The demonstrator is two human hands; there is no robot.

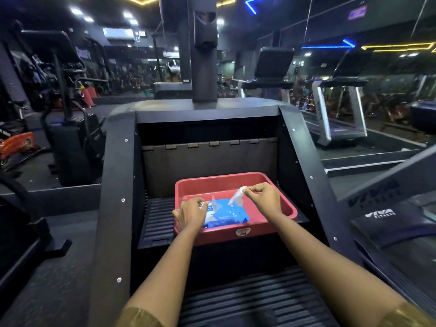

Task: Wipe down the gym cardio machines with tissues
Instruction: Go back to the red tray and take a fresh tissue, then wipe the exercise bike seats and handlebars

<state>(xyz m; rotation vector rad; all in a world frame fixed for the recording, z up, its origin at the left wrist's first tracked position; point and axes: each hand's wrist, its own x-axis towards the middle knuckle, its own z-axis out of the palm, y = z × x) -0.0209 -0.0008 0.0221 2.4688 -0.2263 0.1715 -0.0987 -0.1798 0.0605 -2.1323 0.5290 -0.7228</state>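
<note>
A red plastic tray [257, 228] sits on a ribbed step of a black stair-climber machine [118, 175]. Inside the tray lies a blue pack of tissues [227, 214]. My left hand [191, 214] holds the pack's left end down, fingers curled over it. My right hand [264, 197] pinches a white tissue [237, 197] and holds it drawn up from the pack's opening, above the tray.
The machine's black side panels rise on both sides of the steps, with a central column [204, 55] behind. A treadmill [339, 107] stands at the right beside a mirrored wall. Another dark machine [70, 142] and an orange one [16, 145] stand at the left.
</note>
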